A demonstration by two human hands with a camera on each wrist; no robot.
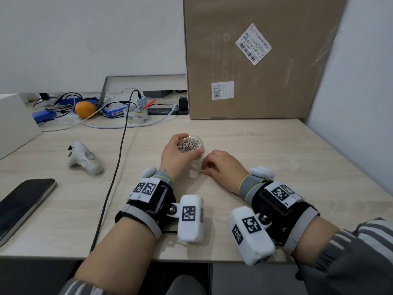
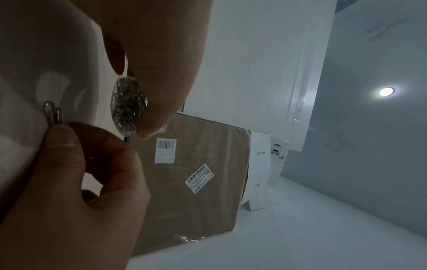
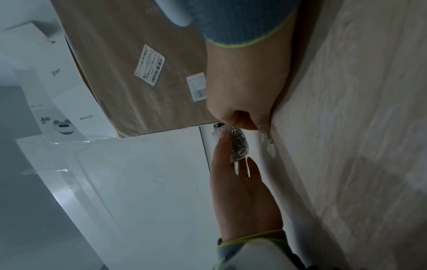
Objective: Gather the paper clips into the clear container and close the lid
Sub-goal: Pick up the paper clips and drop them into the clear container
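A small round clear container (image 1: 192,144), full of silver paper clips, is held just above the wooden desk (image 1: 255,141) in my left hand (image 1: 173,155), whose fingers curl round its wall. The left wrist view shows the container (image 2: 129,107) between thumb and fingers. Just right of it my right hand (image 1: 221,165) is curled with its fingertips down on the desk, pinching a loose paper clip (image 1: 200,173). The same paper clip (image 2: 53,114) sticks out past the thumb tip, and the right wrist view shows this paper clip (image 3: 270,138) against the desk. The clear lid (image 1: 287,162) lies flat to the right.
A large cardboard box (image 1: 255,60) stands at the back right against a white wall. A white game controller (image 1: 85,158) and a phone (image 1: 23,205) lie on the left. A black cable (image 1: 119,158) runs across the desk. An orange (image 1: 85,109) sits among cables at the back left.
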